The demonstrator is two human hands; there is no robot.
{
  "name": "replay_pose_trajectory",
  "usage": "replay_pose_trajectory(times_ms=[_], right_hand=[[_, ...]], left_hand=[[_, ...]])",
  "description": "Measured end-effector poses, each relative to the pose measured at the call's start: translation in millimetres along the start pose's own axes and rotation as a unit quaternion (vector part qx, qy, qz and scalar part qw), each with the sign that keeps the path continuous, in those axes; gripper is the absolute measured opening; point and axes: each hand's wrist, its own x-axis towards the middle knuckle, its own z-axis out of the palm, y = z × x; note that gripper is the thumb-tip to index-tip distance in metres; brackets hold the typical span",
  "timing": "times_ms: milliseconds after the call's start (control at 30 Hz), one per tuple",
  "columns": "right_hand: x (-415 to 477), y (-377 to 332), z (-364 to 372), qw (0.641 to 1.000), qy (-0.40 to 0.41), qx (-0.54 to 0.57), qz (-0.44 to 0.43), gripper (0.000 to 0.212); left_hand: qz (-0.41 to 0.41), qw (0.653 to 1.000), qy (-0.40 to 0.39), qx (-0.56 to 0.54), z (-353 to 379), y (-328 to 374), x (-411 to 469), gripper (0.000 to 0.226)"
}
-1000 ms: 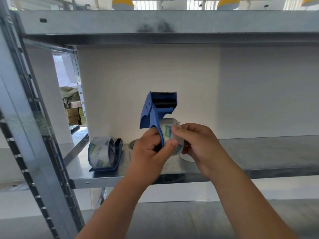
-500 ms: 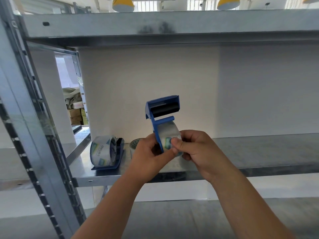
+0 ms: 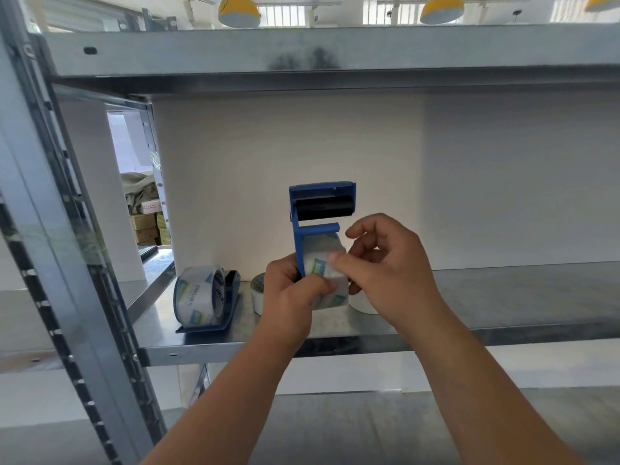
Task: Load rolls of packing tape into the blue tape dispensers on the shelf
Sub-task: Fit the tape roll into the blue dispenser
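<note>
Metal shelf [image 3: 503,297] — loaded dispenser [image 3: 214,297], two tape rolls [image 3: 257,293].

My left hand [image 3: 292,290] grips the blue dispenser [image 3: 317,216] upright above the metal shelf [image 3: 503,297], a clear tape roll [image 3: 327,280] seated in it. My right hand [image 3: 385,263] pinches the roll's face (thumb and forefinger). At left, a second loaded dispenser [image 3: 208,303] lies on the shelf, with a loose roll [image 3: 257,293] beside it.
</note>
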Motion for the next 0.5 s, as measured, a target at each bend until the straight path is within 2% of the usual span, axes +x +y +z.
replay_pose_trajectory(times_ms=[100, 300, 500], right_hand=[[1.2, 2.5, 1.2, 0.998, -0.004, -0.031, -0.054, 0.018], [6.2, 7.1, 6.4, 0.997, -0.032, -0.050, -0.040, 0.013], [12.6, 4.8, 14.9, 0.998, 0.000, -0.053, -0.032, 0.022]], left_hand=[[-0.016, 1.000, 0.000, -0.026, 0.4, -2.3, -5.5, 0.016], [-0.049, 0.999, 0.004, -0.004, -4.1, -1.6, -14.4, 0.007], [-0.069, 0.993, 0.006, 0.097, 2.5, 13.7, -19.4, 0.029]])
